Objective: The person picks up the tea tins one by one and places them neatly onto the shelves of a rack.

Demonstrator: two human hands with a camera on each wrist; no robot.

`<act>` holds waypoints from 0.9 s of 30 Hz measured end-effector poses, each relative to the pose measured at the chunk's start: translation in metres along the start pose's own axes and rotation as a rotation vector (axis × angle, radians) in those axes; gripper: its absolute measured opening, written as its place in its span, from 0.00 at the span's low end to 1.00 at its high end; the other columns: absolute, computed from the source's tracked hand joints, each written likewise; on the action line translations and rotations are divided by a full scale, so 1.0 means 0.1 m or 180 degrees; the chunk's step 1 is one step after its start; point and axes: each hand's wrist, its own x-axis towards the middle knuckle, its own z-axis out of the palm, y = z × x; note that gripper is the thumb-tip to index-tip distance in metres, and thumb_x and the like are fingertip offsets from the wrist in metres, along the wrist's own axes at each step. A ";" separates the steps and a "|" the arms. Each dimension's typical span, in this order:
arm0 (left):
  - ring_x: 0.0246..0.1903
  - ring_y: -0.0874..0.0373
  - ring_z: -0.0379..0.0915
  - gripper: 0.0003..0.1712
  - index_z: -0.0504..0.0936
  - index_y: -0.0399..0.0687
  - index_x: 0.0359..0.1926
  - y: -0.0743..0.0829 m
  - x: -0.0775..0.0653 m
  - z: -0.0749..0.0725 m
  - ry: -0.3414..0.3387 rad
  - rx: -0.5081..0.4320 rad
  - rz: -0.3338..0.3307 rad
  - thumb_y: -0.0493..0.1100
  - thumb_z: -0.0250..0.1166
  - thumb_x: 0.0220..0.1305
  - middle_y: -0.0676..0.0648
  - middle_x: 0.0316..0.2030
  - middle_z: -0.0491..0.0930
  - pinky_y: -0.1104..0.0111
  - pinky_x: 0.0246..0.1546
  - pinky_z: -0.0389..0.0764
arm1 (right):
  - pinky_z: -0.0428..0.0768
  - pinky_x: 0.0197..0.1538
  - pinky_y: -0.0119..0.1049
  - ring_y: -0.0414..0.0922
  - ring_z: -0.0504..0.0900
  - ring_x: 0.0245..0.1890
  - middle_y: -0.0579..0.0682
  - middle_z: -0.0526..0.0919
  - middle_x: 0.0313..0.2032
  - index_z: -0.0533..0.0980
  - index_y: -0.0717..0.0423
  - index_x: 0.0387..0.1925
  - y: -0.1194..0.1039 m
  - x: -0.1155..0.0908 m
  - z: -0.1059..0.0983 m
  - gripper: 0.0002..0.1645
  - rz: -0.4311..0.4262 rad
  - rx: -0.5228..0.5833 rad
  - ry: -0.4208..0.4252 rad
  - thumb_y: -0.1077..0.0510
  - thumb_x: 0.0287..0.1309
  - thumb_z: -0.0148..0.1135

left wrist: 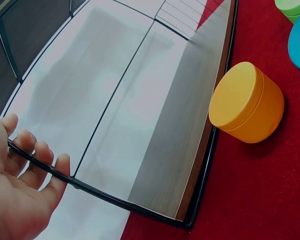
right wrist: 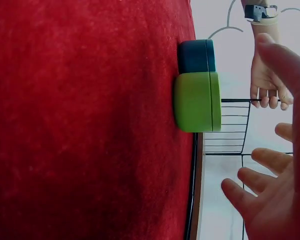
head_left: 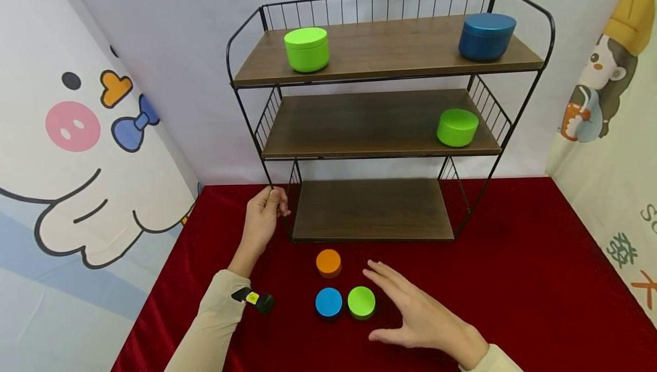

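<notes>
My left hand (head_left: 264,210) grips the front left upright of a black wire shelf rack (left wrist: 117,200), fingers curled round the rod beside the bottom tier. Over the red cloth my right hand (head_left: 418,318) is spread, thumb apart from the fingers, holding nothing. Just left of its fingertips stands a small round green tin (head_left: 361,302). A blue tin (head_left: 328,302) is beside that one, and an orange tin (head_left: 328,263) sits behind them, close to the bottom shelf's front edge. In the right wrist view the green tin (right wrist: 195,102) partly hides the blue one.
The rack has three brown shelves. On the top shelf (head_left: 390,47) are a green tin (head_left: 307,50) at left and a dark blue oval tin (head_left: 486,37) at right. Another green tin (head_left: 457,128) stands at the right of the middle shelf (head_left: 359,124). Printed curtains (head_left: 77,189) flank the table.
</notes>
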 end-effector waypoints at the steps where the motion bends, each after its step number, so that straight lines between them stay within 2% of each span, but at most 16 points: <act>1: 0.26 0.59 0.74 0.23 0.74 0.27 0.38 0.00 0.00 0.00 -0.0002 0.0005 -0.0005 0.45 0.47 0.82 0.40 0.26 0.71 0.72 0.36 0.86 | 0.79 0.66 0.54 0.54 0.62 0.77 0.51 0.56 0.80 0.56 0.47 0.80 0.00 0.00 0.00 0.59 0.0013 0.0003 -0.0026 0.31 0.56 0.73; 6: 0.27 0.59 0.74 0.23 0.74 0.27 0.38 0.01 0.00 0.00 -0.0002 0.0007 -0.0026 0.46 0.47 0.82 0.39 0.26 0.71 0.72 0.36 0.86 | 0.78 0.67 0.53 0.53 0.64 0.76 0.54 0.59 0.79 0.57 0.45 0.80 0.02 -0.01 0.02 0.57 0.0134 0.0056 -0.0206 0.32 0.58 0.71; 13: 0.27 0.60 0.74 0.22 0.74 0.28 0.38 0.03 -0.01 0.00 0.0000 0.0026 -0.0028 0.45 0.47 0.82 0.40 0.26 0.71 0.72 0.36 0.86 | 0.75 0.70 0.53 0.51 0.65 0.76 0.51 0.60 0.78 0.58 0.47 0.79 0.02 0.03 0.08 0.53 0.0315 0.0168 -0.0439 0.36 0.60 0.72; 27: 0.27 0.60 0.74 0.23 0.75 0.27 0.38 0.01 0.00 0.00 -0.0004 0.0044 -0.0018 0.46 0.47 0.82 0.39 0.27 0.71 0.73 0.36 0.85 | 0.74 0.71 0.50 0.50 0.67 0.75 0.53 0.63 0.77 0.62 0.52 0.77 0.00 0.16 0.21 0.49 0.0303 0.0330 -0.0572 0.45 0.62 0.73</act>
